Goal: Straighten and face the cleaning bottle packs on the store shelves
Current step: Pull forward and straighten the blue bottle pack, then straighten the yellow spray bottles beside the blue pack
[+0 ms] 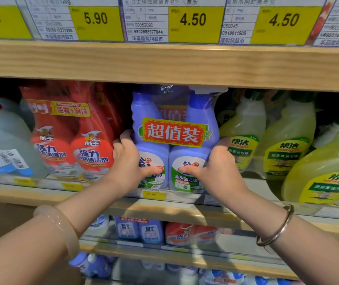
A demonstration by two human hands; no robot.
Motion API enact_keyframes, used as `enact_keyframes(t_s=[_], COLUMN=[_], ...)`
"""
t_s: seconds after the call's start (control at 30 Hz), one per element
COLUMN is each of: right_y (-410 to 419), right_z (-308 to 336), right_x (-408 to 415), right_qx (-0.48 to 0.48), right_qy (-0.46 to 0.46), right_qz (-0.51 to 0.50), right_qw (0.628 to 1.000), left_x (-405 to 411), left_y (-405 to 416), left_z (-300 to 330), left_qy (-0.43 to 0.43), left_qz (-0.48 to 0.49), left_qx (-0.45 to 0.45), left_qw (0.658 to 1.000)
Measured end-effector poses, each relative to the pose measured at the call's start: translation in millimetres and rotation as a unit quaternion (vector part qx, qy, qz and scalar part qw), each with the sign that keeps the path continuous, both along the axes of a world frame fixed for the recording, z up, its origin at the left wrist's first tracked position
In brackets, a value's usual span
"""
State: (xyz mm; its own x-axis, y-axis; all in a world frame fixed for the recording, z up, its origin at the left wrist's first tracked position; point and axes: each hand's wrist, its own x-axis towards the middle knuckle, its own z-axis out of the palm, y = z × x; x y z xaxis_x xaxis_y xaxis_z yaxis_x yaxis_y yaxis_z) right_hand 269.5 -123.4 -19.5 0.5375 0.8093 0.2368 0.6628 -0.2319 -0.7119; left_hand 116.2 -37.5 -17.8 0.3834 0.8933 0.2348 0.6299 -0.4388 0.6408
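A twin pack of blue spray bottles point(172, 128), wrapped in film with a red and yellow banner, stands upright at the front of the middle shelf point(47, 194), label facing me. My left hand point(128, 161) grips its left side, thumb across the left bottle's label. My right hand point(219, 167) grips its right side, thumb on the right bottle's label. A second blue pack shows partly behind it. A red twin pack point(72, 136) stands just left, touching my left hand.
Yellow-green spray bottles point(287, 140) crowd the right of the shelf, one point(324, 173) leaning forward at the far right. Clear bottles point(6, 140) stand at the far left. A wooden shelf edge point(164, 64) with price tags hangs close above. Lower shelves hold more packs point(139, 231).
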Motion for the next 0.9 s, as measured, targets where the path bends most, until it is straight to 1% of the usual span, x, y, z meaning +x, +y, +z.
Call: enact_keyframes(t_s=[0.17,0.3,0.4,0.53,0.63,0.77,0.9], right_y=[0.2,-1.8,-8.4,-26.0,-51.5,-87.2,-125.6], right_z=[-0.2,2.4,16.7,54.1,79.6,92.7,90.3], right_x=[0.3,1.6,3.5,11.2,25.7,53.8,98.1], right_qx=[0.007,-0.015,-0.042,-0.062,-0.069,-0.064,-0.054], right_qy=[0.016,0.018,-0.005,-0.046,-0.071,-0.077,-0.091], right_qz=[0.0,-0.005,-0.016,-0.042,-0.057,-0.083,-0.113], right_qw=[1.0,1.0,0.999,0.996,0.993,0.992,0.988], left_x=[-5.9,-5.9,-2.3,14.7,41.8,87.6,143.7], left_y=[-0.3,-7.8,-14.5,-28.8,-61.3,-102.8,-128.3], left_z=[-1.8,3.4,24.8,65.8,81.5,85.6,76.7], left_qy=[-0.013,-0.01,0.002,0.06,0.057,0.025,0.011], left_qz=[-0.012,0.016,0.047,0.066,-0.001,-0.122,-0.155], left_qx=[-0.023,-0.012,0.027,0.12,0.134,0.101,0.043], left_qw=[1.0,1.0,0.999,0.989,0.989,0.987,0.987])
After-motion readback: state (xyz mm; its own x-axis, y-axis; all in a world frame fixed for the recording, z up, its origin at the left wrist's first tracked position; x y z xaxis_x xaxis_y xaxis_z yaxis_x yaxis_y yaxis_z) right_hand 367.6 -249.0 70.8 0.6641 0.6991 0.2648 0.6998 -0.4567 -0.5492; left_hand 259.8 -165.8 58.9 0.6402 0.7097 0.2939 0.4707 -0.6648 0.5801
